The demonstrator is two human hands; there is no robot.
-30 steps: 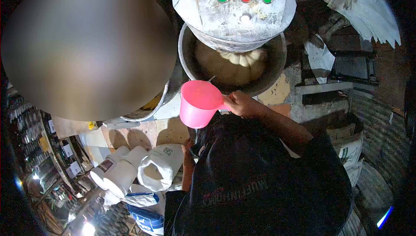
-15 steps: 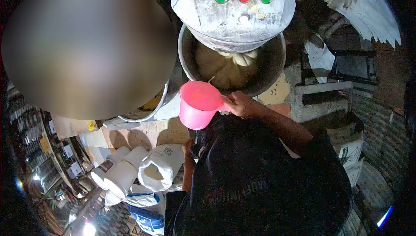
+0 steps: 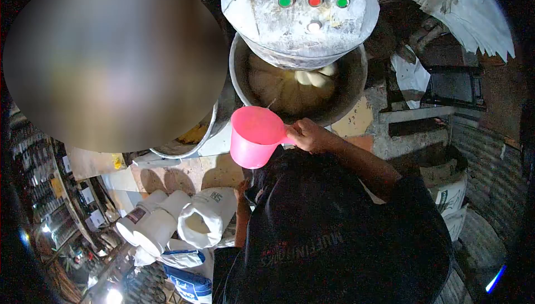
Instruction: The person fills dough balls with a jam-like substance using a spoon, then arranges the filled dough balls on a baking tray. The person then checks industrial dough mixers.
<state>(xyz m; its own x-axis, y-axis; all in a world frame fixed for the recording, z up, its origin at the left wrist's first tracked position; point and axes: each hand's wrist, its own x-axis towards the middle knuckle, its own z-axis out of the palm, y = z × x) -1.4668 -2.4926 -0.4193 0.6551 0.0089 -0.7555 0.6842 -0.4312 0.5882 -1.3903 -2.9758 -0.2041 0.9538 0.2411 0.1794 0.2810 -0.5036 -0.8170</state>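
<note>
My right hand (image 3: 305, 135) is closed around the handle of a pink plastic dipper (image 3: 254, 142). The dipper is upright in front of the near rim of a large metal mixer bowl (image 3: 236, 75). Inside the bowl, brownish contents (image 3: 278, 89) lie around a pale, lobed lump (image 3: 313, 78) beneath the mixer head. My left hand (image 3: 243, 187) hangs low beside an open white sack (image 3: 220, 203); it is small and dark, and its fingers are not clear.
The white mixer head (image 3: 301, 30) carries green and red buttons. Left of the bowl, another metal bowl (image 3: 210, 128) is partly covered by a blurred patch. White buckets (image 3: 156, 231) and a blue-and-white bag (image 3: 189, 284) stand low at left. A corrugated metal wall (image 3: 485, 159) is at right.
The pale lump in the mixer bowl has changed shape and shifted slightly right. The dipper stays in my right hand almost in place.
</note>
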